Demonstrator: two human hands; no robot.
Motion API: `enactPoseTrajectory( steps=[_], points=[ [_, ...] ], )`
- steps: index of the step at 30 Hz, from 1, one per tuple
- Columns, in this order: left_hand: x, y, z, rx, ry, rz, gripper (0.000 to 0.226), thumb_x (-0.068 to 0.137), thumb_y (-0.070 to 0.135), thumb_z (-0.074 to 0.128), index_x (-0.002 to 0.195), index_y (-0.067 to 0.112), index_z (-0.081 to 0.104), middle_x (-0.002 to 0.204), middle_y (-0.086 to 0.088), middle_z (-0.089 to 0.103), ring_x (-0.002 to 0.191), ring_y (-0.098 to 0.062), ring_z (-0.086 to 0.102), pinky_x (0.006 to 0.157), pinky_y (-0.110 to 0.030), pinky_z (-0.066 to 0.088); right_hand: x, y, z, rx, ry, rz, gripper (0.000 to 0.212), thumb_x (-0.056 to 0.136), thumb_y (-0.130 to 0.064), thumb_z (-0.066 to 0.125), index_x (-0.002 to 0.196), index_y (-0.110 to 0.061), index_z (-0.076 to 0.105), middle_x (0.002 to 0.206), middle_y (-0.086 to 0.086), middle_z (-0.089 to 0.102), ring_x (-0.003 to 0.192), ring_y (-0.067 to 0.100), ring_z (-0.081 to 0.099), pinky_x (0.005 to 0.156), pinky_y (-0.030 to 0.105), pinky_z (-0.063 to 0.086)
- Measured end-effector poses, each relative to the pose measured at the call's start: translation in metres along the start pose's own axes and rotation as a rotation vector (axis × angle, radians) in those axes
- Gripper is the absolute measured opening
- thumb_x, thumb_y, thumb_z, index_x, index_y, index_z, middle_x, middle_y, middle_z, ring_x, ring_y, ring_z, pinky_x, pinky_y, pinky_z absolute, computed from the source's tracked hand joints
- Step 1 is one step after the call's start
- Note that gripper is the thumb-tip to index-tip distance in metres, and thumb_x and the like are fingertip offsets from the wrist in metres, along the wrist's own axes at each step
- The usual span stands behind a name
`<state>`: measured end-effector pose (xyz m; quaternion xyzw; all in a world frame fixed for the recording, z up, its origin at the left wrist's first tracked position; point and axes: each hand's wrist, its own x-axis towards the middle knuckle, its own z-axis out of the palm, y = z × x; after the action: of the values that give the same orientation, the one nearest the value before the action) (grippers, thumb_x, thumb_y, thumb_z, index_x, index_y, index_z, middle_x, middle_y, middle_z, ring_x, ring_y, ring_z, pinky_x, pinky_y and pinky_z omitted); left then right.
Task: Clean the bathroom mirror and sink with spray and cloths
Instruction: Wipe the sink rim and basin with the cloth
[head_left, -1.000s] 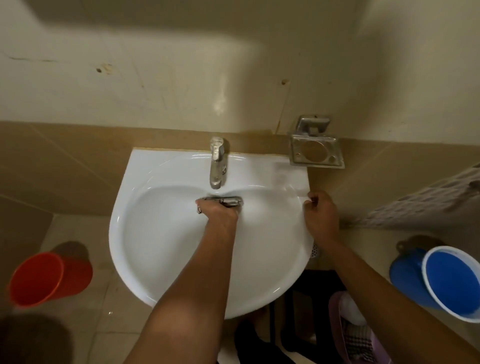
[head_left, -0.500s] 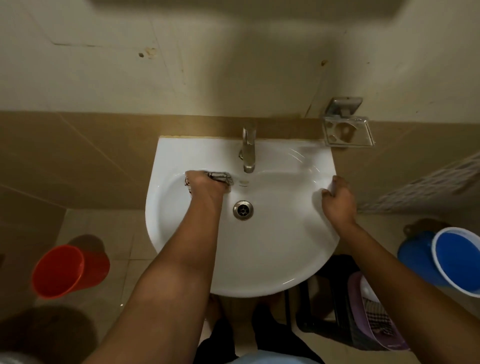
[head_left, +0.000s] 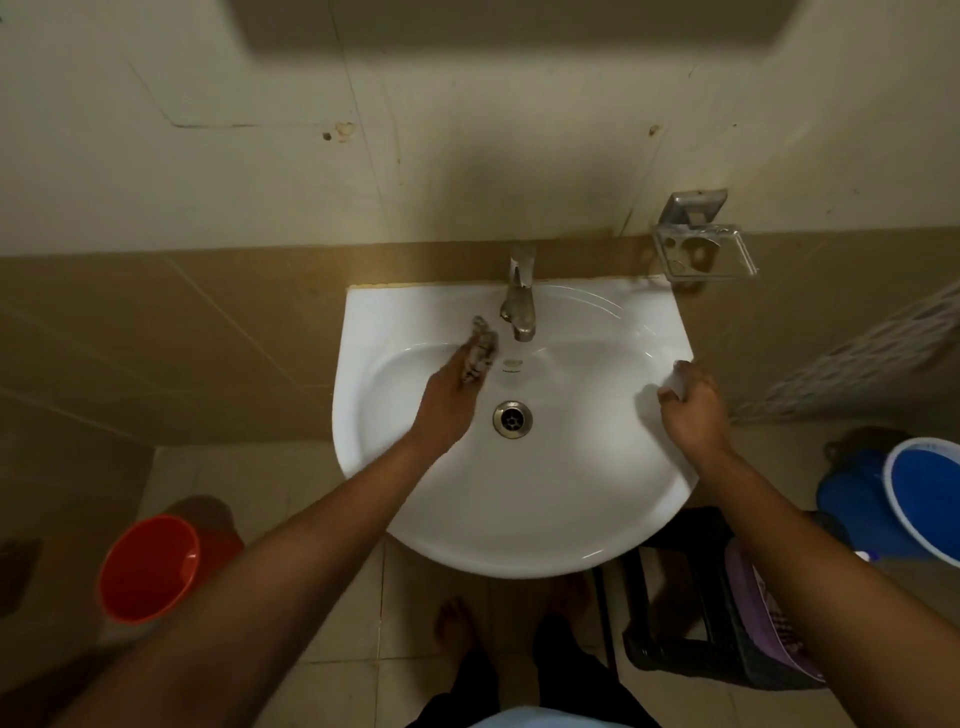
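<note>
Since the frame half a second before, the left hand had slid its cloth up the back wall of the sink toward the tap; the cloth now reached just left of the spout, blurred by motion. The left grip was closed on that cloth, which stuck out beyond the fingers. The drain lay just right of that hand. The right hand remained at the sink's right rim, its grip curled over something pale; what it was could not be told. A small mark below the spout was unreadable.
</note>
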<state>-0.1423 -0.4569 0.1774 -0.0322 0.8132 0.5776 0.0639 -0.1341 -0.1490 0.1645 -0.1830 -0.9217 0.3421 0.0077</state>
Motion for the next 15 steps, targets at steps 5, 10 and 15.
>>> enactPoseTrajectory(
  steps=[5,10,15],
  points=[
    [0.026,-0.026,-0.05,1.307,-0.71,0.474,0.074,0.092,0.002,0.05,0.156,0.023,0.019,0.165,-0.002,0.014,0.152,-0.024,0.012,0.122,-0.038,0.009,0.0,0.004,0.001,-0.013,-0.02,-0.014,0.049,0.095,-0.009,0.055,0.141,0.004,0.044,0.152,0.023,0.037,0.142,0.035,0.033,0.118,0.039,0.026],
    [0.02,-0.039,-0.09,1.571,-0.881,0.358,0.07,0.096,0.016,0.046,0.156,0.029,0.013,0.166,0.002,0.0,0.153,-0.02,-0.003,0.122,-0.038,0.003,0.002,0.009,0.007,-0.05,-0.043,-0.012,0.05,0.095,-0.011,0.058,0.141,0.003,0.045,0.157,0.024,0.028,0.147,0.035,0.025,0.12,0.039,0.022],
    [-0.019,-0.048,-0.084,1.612,-0.886,0.445,0.059,0.1,0.042,0.036,0.154,0.02,0.026,0.165,-0.006,0.006,0.152,-0.023,-0.01,0.118,-0.04,-0.018,0.0,0.006,0.011,-0.111,-0.041,-0.015,0.049,0.094,-0.015,0.061,0.138,0.001,0.048,0.158,0.022,0.023,0.149,0.034,0.018,0.119,0.044,0.013]
  ],
)
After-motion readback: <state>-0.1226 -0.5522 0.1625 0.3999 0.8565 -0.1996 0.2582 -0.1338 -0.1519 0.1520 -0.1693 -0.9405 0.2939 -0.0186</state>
